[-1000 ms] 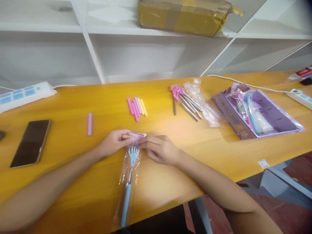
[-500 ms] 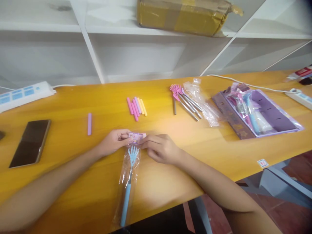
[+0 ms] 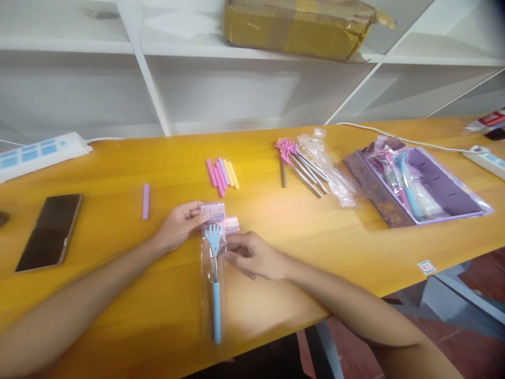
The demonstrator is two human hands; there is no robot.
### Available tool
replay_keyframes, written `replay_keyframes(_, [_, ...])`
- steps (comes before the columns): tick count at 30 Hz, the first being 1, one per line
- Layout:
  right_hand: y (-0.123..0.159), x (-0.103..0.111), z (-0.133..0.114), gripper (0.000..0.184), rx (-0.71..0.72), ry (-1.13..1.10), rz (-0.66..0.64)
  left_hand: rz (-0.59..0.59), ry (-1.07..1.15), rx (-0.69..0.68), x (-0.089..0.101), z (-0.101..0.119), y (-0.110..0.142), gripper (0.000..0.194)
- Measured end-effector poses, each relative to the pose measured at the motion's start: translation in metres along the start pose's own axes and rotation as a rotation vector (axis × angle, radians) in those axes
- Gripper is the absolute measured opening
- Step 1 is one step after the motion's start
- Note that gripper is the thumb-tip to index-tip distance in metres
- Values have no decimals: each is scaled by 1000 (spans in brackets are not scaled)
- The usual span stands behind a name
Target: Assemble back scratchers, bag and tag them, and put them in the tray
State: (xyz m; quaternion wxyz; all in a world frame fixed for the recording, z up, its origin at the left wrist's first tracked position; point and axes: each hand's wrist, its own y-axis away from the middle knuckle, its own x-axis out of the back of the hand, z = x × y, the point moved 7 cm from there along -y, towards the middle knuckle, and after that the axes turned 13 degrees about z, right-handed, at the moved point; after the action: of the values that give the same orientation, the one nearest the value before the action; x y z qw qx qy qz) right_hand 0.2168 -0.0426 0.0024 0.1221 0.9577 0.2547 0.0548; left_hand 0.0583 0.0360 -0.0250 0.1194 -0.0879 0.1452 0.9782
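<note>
A light-blue back scratcher (image 3: pixel 216 310) with a hand-shaped head and metal rod lies inside a clear plastic bag (image 3: pixel 205 279) in front of me. At the top of the bag, my left hand (image 3: pixel 177 226) pinches a purple printed header card (image 3: pixel 215 211) between thumb and fingers. Partly behind that card a pink printed card (image 3: pixel 231 225) shows; whether it is fixed to the bag I cannot tell. My right hand (image 3: pixel 256 255) has its bent fingers closed at the bag's right edge, beside the scratcher's head.
Several coloured foam-like tubes (image 3: pixel 220 178) and a lone purple tube (image 3: pixel 145 201) lie ahead. Further right are pink-headed scratchers (image 3: pixel 305 168), loose plastic bags (image 3: pixel 339 187) and a purple display box (image 3: pixel 442 179) holding packaged scratchers. A phone (image 3: pixel 49 231) and power strip (image 3: pixel 43 156) lie left.
The purple card has risen slightly, and the bagged scratcher has swung more upright. My right hand has slid down from the card to the bag's side. The pink card shows more.
</note>
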Motion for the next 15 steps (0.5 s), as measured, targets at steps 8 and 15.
replay_keyframes(8, [-6, -15, 6, 48, -95, -269, -161, 30, 104, 72, -1, 2, 0, 40])
replay_keyframes(15, [-3, 43, -40, 40, 85, -58, 7, -97, 262, 79, -2, 7, -9, 40])
